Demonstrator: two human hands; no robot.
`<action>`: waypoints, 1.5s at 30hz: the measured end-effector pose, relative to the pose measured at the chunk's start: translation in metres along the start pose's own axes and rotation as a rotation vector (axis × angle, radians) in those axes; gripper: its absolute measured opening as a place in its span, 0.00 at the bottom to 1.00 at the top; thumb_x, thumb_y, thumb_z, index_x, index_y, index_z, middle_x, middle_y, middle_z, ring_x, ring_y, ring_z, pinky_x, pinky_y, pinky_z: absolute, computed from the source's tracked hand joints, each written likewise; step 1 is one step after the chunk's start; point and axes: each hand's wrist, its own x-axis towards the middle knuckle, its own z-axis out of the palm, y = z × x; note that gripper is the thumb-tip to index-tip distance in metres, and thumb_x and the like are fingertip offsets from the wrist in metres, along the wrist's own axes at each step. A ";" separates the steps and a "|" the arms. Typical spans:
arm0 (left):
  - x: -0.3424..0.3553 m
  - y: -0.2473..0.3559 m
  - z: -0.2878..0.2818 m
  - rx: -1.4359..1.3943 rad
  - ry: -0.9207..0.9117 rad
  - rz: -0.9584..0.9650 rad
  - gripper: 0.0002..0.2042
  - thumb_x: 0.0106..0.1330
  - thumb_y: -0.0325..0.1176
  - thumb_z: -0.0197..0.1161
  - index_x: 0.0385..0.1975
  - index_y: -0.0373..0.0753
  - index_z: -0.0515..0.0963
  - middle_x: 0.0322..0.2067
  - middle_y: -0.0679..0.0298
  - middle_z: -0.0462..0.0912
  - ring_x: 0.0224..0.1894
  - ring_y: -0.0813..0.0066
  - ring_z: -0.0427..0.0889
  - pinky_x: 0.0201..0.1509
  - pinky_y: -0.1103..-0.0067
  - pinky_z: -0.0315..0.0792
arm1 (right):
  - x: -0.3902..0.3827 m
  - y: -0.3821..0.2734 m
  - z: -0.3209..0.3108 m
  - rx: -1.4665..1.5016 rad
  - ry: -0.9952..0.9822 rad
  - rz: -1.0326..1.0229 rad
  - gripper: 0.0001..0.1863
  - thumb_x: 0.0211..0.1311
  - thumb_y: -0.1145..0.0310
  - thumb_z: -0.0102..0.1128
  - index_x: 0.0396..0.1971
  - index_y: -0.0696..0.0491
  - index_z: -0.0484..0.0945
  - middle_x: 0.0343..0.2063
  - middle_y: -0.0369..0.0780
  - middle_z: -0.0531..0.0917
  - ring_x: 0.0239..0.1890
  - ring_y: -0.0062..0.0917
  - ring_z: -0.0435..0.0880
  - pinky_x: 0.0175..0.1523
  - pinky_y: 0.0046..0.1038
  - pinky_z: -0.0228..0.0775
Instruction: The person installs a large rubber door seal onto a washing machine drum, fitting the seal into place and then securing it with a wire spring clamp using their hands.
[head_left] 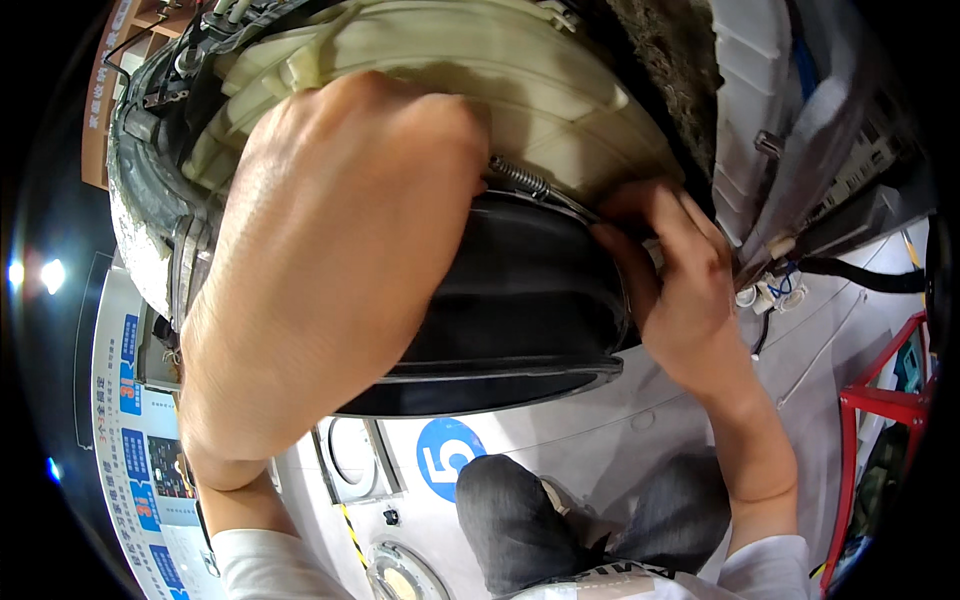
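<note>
A black rubber door gasket (520,270) bulges from the front of a washing machine's cream plastic tub (400,50). Along the gasket's upper edge runs a wire clamp with a coil spring (520,178). My left hand (365,180) is closed at the spring's left end, its back toward me; its fingertips and whatever they hold are hidden. At the right of the spring, my right hand (680,270) pinches the clamp's wire where it meets the gasket edge, with thumb and fingers bent around it.
A white crumpled panel (750,110) and wiring hang at the right. On the floor lie a white frame with a round opening (355,455) and a round door part (405,575). A red metal stand (885,400) is at the far right. Below are my knees (510,510).
</note>
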 end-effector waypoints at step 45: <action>-0.010 0.025 0.011 0.128 0.129 -0.095 0.07 0.60 0.33 0.67 0.32 0.38 0.83 0.39 0.58 0.84 0.40 0.58 0.81 0.52 0.71 0.71 | -0.065 0.021 0.012 -0.360 0.023 0.059 0.12 0.52 0.79 0.60 0.38 0.60 0.77 0.27 0.47 0.80 0.27 0.42 0.82 0.30 0.37 0.74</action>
